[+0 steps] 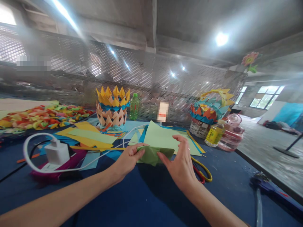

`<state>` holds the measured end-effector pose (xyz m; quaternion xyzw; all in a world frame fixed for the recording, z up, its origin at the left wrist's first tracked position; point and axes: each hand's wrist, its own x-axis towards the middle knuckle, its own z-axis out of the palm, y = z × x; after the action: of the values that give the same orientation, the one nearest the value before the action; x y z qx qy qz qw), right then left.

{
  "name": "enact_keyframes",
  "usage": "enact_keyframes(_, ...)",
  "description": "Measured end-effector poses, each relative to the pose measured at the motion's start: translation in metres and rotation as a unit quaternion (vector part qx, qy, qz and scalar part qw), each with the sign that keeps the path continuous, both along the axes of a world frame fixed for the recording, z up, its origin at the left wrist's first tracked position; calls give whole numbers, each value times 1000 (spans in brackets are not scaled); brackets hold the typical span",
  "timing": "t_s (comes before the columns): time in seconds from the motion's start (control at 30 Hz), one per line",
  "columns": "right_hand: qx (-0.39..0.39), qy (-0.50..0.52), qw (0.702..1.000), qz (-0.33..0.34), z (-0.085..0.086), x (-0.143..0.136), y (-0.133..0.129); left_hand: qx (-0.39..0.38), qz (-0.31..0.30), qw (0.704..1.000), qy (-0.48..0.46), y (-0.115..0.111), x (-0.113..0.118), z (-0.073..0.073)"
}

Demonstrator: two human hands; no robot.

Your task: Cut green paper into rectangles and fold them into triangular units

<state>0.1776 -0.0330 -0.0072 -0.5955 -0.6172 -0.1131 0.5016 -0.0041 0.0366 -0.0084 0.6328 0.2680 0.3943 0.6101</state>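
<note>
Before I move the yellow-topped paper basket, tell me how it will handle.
The yellow-topped paper basket seems built of folded paper, so it is probably light for its size. Its yellow tips stand up and would likely bend if gripped. Broad-bodied, it may slide rather than tip if pushed low.

left hand (129, 158): bare | right hand (181, 162): bare, perhaps a thin ring (189, 148) | both forearms (78, 195): bare
</note>
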Motion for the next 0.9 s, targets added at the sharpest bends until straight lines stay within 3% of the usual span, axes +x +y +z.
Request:
enact_keyframes(0.1,-100,214,963,129,-1,5,7,4,11,1000,-2,2,-1,0)
enact_keyframes(0.17,-169,267,928,197,-2,6,10,3,14,1000,-2,4,-2,1)
enact_keyframes(0.23,-202,262,916,228,-3,6,10,2,14,1000,-2,4,-2,1)
enact_keyframes(0.47,-212,249,910,255,-3,2,5,2,-6,1000,11,-1,0,6)
enact_keyframes(0.9,-219,237,920,221,-6,6,7,45,-6,995,94,5,-1,1)
